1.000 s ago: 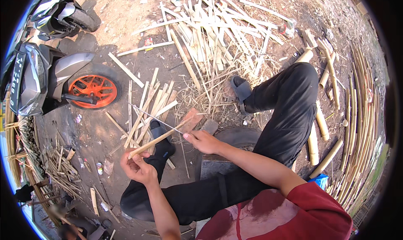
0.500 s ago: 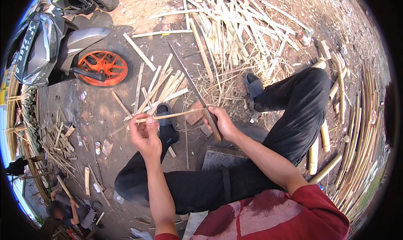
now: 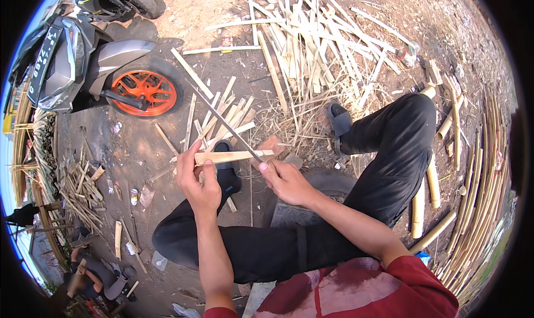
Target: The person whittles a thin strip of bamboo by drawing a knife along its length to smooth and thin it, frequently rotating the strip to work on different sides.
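Left hand [image 3: 201, 185] grips bamboo strip [image 3: 233, 157]; right hand [image 3: 286, 180] holds long blade [image 3: 222, 120] against it

The right hand [image 3: 286, 181] covers the knife's [image 3: 225, 120] handle entirely. The left hand [image 3: 201, 181] hides one end of the bamboo strip [image 3: 236, 157]. The scooter [image 3: 83, 56] is cut off at the frame's rim. A person [image 3: 92, 276] at lower left is blurred.

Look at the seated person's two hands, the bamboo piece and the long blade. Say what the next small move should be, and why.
Probably press the long blade further along the bamboo strip. The left hand grips the strip's end level, the right hand holds the blade's handle, and its edge already meets the strip near that hand.
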Motion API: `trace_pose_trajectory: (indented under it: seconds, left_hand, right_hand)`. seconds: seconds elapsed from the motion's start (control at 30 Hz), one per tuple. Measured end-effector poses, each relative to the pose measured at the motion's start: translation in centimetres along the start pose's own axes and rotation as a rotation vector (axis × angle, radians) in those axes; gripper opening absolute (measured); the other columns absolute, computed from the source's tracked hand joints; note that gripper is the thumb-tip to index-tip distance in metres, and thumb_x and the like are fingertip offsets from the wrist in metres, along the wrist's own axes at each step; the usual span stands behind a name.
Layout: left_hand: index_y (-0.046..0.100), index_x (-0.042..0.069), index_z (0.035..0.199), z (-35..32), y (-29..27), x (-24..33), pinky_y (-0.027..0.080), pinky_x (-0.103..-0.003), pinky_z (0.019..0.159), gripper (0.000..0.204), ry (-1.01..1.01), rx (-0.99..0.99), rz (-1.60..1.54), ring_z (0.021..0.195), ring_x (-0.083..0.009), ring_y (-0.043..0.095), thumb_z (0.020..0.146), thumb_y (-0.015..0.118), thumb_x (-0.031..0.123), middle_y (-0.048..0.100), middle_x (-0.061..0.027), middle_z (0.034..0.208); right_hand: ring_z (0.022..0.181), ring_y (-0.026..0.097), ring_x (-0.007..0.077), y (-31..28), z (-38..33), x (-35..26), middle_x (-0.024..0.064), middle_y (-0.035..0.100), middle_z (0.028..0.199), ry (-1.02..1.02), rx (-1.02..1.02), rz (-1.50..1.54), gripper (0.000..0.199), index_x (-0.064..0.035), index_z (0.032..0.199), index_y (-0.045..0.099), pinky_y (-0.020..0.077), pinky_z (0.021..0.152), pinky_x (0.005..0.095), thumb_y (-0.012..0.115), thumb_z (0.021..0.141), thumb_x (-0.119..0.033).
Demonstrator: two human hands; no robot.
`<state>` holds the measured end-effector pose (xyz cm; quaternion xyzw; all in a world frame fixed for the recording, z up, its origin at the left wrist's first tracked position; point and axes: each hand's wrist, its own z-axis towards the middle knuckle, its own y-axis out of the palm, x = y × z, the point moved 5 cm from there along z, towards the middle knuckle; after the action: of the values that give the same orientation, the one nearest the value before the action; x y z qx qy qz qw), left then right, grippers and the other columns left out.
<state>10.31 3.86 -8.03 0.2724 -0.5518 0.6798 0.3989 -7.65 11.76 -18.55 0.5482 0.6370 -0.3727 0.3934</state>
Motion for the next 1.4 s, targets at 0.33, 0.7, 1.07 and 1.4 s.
trace_pose_trajectory:
  seconds: [0.33,0.7,1.07,1.4]
  left_hand:
    - [0.072,-0.004,0.114,-1.2,0.2,2.6,0.059,-0.028,0.071,0.021,0.135,0.041,0.136,0.087,-0.0183,0.069,0.094,0.067,0.001,0.069,-0.0129,0.099]
    - [0.074,-0.006,0.106,-1.2,0.9,3.7,0.055,-0.029,0.063,0.017,0.176,0.086,0.121,0.074,-0.0168,0.07,0.095,0.07,0.006,0.073,-0.0159,0.09]
    - [0.069,-0.005,0.095,-1.9,1.0,2.1,0.056,-0.026,0.066,0.008,-0.129,0.144,-0.25,0.075,-0.0168,0.069,0.092,0.073,0.002,0.072,-0.0133,0.091]
    - [0.071,-0.004,0.094,-1.9,0.1,1.4,0.049,-0.027,0.06,0.004,0.18,0.196,0.133,0.073,-0.0146,0.063,0.091,0.071,0.0,0.069,-0.0112,0.085]
  right_hand:
    - [0.064,0.062,0.0416,1.4,-1.4,-5.2,0.0246,0.059,0.067,-0.197,0.042,0.06,0.051,0.0052,0.089,0.056,0.0458,0.063,0.0498,0.051,0.105,-0.043]
    - [0.06,0.06,0.0389,1.4,-2.2,-5.5,0.0219,0.056,0.065,-0.245,0.047,0.058,0.045,0.0039,0.094,0.057,0.0442,0.059,0.0465,0.045,0.108,-0.038]
    - [0.06,0.063,0.0421,0.8,-2.6,-6.1,0.0235,0.06,0.063,-0.243,0.055,0.107,0.047,0.0041,0.086,0.056,0.0465,0.059,0.0488,0.048,0.107,-0.036]
    - [0.056,0.062,0.0434,0.8,-2.6,-5.4,0.0229,0.059,0.058,-0.285,0.077,0.004,0.047,0.0049,0.084,0.056,0.0467,0.056,0.0506,0.05,0.106,-0.036]
